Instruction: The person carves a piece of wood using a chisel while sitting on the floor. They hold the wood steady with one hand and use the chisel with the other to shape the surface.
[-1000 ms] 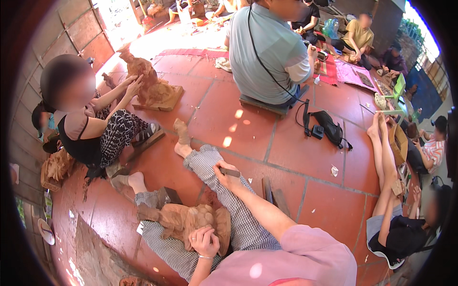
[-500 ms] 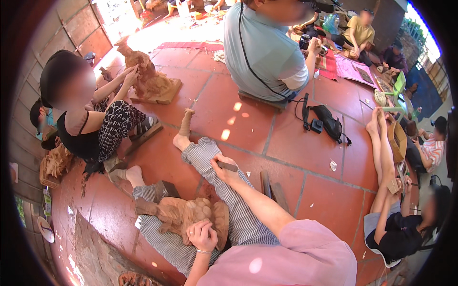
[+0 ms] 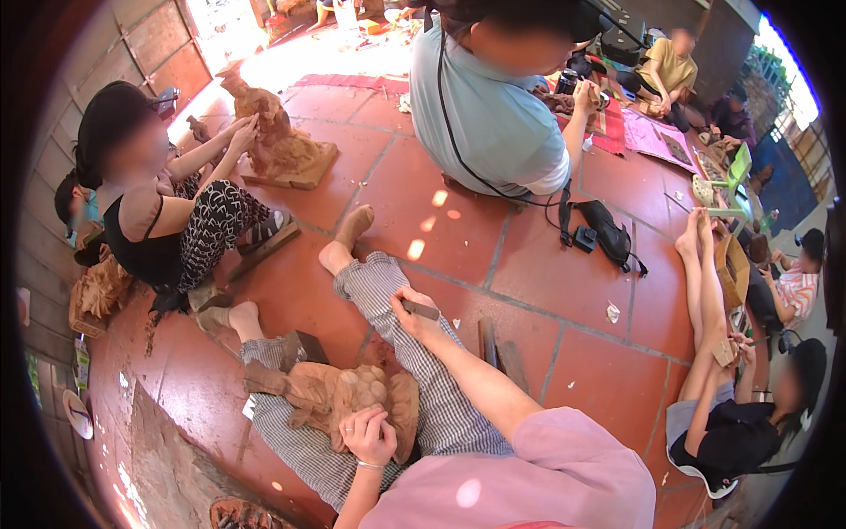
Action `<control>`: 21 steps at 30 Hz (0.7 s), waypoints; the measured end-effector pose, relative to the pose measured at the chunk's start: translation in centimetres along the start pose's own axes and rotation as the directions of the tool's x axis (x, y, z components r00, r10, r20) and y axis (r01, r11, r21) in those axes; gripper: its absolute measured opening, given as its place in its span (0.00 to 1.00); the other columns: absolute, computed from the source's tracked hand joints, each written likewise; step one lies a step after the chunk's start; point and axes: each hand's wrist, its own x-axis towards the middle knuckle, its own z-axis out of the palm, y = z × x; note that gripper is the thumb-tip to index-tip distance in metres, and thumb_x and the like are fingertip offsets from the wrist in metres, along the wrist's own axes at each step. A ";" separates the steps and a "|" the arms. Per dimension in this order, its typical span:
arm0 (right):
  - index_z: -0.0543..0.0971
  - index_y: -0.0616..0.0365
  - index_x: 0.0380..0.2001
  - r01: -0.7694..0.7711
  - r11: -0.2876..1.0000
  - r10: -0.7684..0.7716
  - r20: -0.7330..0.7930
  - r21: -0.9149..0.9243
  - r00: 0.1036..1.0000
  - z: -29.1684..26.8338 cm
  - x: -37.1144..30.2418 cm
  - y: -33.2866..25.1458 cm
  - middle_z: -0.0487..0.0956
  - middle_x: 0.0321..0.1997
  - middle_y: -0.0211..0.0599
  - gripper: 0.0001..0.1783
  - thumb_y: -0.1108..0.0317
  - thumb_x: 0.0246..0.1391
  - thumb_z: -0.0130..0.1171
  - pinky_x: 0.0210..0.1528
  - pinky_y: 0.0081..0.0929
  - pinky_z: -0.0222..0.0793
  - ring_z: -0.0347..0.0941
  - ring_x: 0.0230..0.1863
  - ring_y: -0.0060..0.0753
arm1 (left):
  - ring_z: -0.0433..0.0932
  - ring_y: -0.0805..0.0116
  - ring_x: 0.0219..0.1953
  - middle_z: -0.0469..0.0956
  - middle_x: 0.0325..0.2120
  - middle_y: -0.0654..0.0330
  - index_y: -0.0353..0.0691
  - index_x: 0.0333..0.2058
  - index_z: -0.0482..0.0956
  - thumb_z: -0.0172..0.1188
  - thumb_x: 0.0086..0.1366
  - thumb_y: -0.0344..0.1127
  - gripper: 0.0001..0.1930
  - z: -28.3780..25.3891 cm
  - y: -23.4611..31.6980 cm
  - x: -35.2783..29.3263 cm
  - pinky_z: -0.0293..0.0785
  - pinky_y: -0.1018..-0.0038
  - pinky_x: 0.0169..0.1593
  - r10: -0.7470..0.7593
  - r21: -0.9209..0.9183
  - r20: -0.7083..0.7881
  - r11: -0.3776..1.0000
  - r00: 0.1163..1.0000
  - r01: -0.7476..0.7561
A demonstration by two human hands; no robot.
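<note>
A brown carved figure (image 3: 352,392), which looks like wood, lies across my lap with a cluster of rounded shapes on its upper side. My left hand (image 3: 368,434) rests on its near side, fingers bent and gripping it. Over the other thigh, apart from the carving, my right hand (image 3: 412,317) is closed round a short flat brown piece (image 3: 421,309); its exact kind is unclear. Against the far side of the carving stands a dark wooden block (image 3: 304,349).
Dark bar-like pieces (image 3: 498,348) lie on the red tiles right of my leg. A seated person (image 3: 141,203) at left touches a standing carving (image 3: 278,145). Another person (image 3: 485,115) sits ahead, near a black bag (image 3: 606,234). A worn board (image 3: 176,467) lies at lower left.
My view has shifted slightly. The person ahead leans a little differently, and my stretched foot has shifted. My hands stay in nearly the same places, with the same grips.
</note>
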 end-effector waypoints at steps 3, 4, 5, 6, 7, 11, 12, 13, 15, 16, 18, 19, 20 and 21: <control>0.78 0.59 0.34 0.032 0.999 -0.033 -0.027 -0.024 0.999 0.4 -0.4 1.4 0.81 0.29 0.46 0.12 0.60 0.63 0.59 0.34 0.41 0.72 0.80 0.33 0.50 | 0.79 0.63 0.38 0.83 0.34 0.65 0.45 0.29 0.82 0.61 0.45 0.26 0.10 0.1 0.0 0.1 0.69 0.66 0.47 -0.004 -0.009 0.004 1.000 1.000 0.004; 0.78 0.59 0.35 0.046 0.999 -0.047 -0.040 -0.028 0.998 0.4 -0.6 1.5 0.81 0.28 0.45 0.12 0.60 0.63 0.59 0.34 0.41 0.72 0.80 0.33 0.49 | 0.79 0.63 0.38 0.83 0.34 0.65 0.44 0.29 0.82 0.61 0.45 0.26 0.10 0.0 0.0 0.0 0.69 0.66 0.47 -0.006 -0.008 0.004 1.000 1.000 0.006; 0.77 0.59 0.35 0.059 0.998 -0.061 -0.052 -0.033 0.997 0.4 -0.8 1.6 0.80 0.28 0.44 0.12 0.60 0.64 0.59 0.34 0.40 0.72 0.80 0.32 0.48 | 0.79 0.62 0.38 0.83 0.34 0.65 0.44 0.29 0.82 0.61 0.45 0.26 0.09 0.1 -0.1 -0.1 0.69 0.65 0.47 -0.011 -0.021 0.003 1.000 1.000 0.011; 0.77 0.59 0.35 0.024 1.000 -0.024 -0.044 -0.004 0.999 0.3 -1.0 0.9 0.80 0.27 0.43 0.12 0.60 0.64 0.58 0.33 0.39 0.72 0.80 0.31 0.44 | 0.79 0.61 0.39 0.83 0.34 0.64 0.44 0.29 0.82 0.61 0.46 0.25 0.09 0.1 -0.2 -0.3 0.69 0.65 0.47 -0.018 -0.032 0.002 0.999 1.000 0.018; 0.77 0.59 0.35 -0.011 1.000 0.012 -0.034 0.024 0.999 0.0 -1.3 0.3 0.80 0.26 0.41 0.12 0.60 0.65 0.58 0.32 0.37 0.72 0.79 0.30 0.40 | 0.79 0.61 0.39 0.83 0.34 0.63 0.43 0.29 0.82 0.61 0.46 0.25 0.09 0.1 -0.3 -0.4 0.69 0.64 0.48 -0.025 -0.043 0.001 0.999 1.000 0.025; 0.75 0.60 0.36 -0.211 0.956 0.174 0.181 0.206 0.968 -0.1 -2.3 -4.1 0.77 0.23 0.31 0.11 0.62 0.66 0.59 0.28 0.29 0.69 0.74 0.25 0.23 | 0.80 0.61 0.39 0.83 0.34 0.63 0.43 0.29 0.82 0.61 0.46 0.25 0.09 0.0 -0.4 -0.4 0.70 0.64 0.48 -0.019 -0.051 -0.006 0.999 1.000 0.019; 0.75 0.60 0.35 -0.194 0.953 0.143 0.220 0.233 0.965 0.3 -3.0 -4.9 0.77 0.23 0.33 0.12 0.61 0.65 0.59 0.28 0.29 0.69 0.74 0.25 0.24 | 0.80 0.61 0.39 0.83 0.34 0.62 0.43 0.29 0.82 0.61 0.46 0.25 0.09 0.0 -0.4 -0.3 0.70 0.64 0.48 -0.020 -0.058 0.000 0.998 1.000 0.020; 0.76 0.60 0.35 -0.168 0.951 0.101 0.253 0.259 0.962 0.9 -3.4 -5.8 0.77 0.24 0.34 0.12 0.61 0.65 0.59 0.28 0.30 0.69 0.74 0.25 0.26 | 0.80 0.61 0.39 0.83 0.34 0.62 0.42 0.29 0.82 0.61 0.46 0.25 0.09 0.1 -0.4 -0.2 0.70 0.64 0.48 -0.016 -0.068 -0.004 0.998 1.000 0.016; 0.76 0.61 0.34 -0.195 0.942 0.082 0.375 0.274 0.923 1.3 -4.2 -8.1 0.77 0.25 0.35 0.13 0.61 0.65 0.59 0.28 0.30 0.68 0.73 0.26 0.26 | 0.80 0.60 0.40 0.83 0.35 0.62 0.42 0.29 0.82 0.61 0.47 0.25 0.09 0.0 -0.6 -0.4 0.70 0.64 0.49 -0.029 -0.082 0.015 0.996 0.999 0.030; 0.76 0.61 0.34 -0.253 0.933 0.111 0.464 0.257 0.879 1.3 -4.9 -9.5 0.77 0.26 0.34 0.13 0.61 0.65 0.59 0.28 0.28 0.67 0.72 0.27 0.25 | 0.80 0.60 0.41 0.83 0.36 0.62 0.42 0.29 0.82 0.61 0.47 0.25 0.09 -0.2 -0.6 -0.7 0.70 0.63 0.50 -0.038 -0.090 0.030 0.995 0.999 0.041; 0.76 0.62 0.35 -0.333 0.897 0.126 0.553 0.292 0.824 1.9 -6.3 -10.5 0.77 0.27 0.35 0.12 0.62 0.64 0.59 0.29 0.28 0.68 0.73 0.28 0.24 | 0.80 0.59 0.45 0.83 0.38 0.60 0.42 0.30 0.82 0.61 0.48 0.26 0.09 -0.3 -0.4 -0.7 0.69 0.60 0.55 -0.056 -0.110 0.062 0.992 0.997 0.062; 0.76 0.62 0.35 -0.287 0.914 0.088 0.551 0.285 0.830 2.1 -7.0 -10.7 0.77 0.26 0.35 0.12 0.63 0.64 0.59 0.29 0.28 0.68 0.73 0.27 0.23 | 0.80 0.59 0.47 0.83 0.39 0.60 0.42 0.30 0.83 0.61 0.48 0.26 0.09 -0.4 -0.3 -0.7 0.69 0.59 0.57 -0.063 -0.118 0.079 0.990 0.995 0.072; 0.76 0.63 0.36 -0.241 0.930 0.051 0.551 0.279 0.833 2.3 -7.5 -10.8 0.77 0.26 0.35 0.12 0.63 0.64 0.59 0.29 0.29 0.68 0.73 0.27 0.23 | 0.80 0.59 0.48 0.83 0.39 0.60 0.42 0.32 0.84 0.61 0.49 0.27 0.09 -0.5 -0.1 -0.8 0.67 0.57 0.60 -0.051 -0.080 0.087 0.995 0.995 0.058; 0.76 0.63 0.38 -0.250 0.928 0.053 0.566 0.277 0.823 2.5 -8.2 -10.6 0.78 0.26 0.34 0.11 0.64 0.63 0.59 0.27 0.28 0.69 0.73 0.26 0.22 | 0.80 0.59 0.50 0.84 0.40 0.60 0.42 0.34 0.84 0.61 0.50 0.28 0.10 -0.7 0.3 -1.2 0.66 0.55 0.62 -0.045 -0.038 0.101 0.998 0.994 0.049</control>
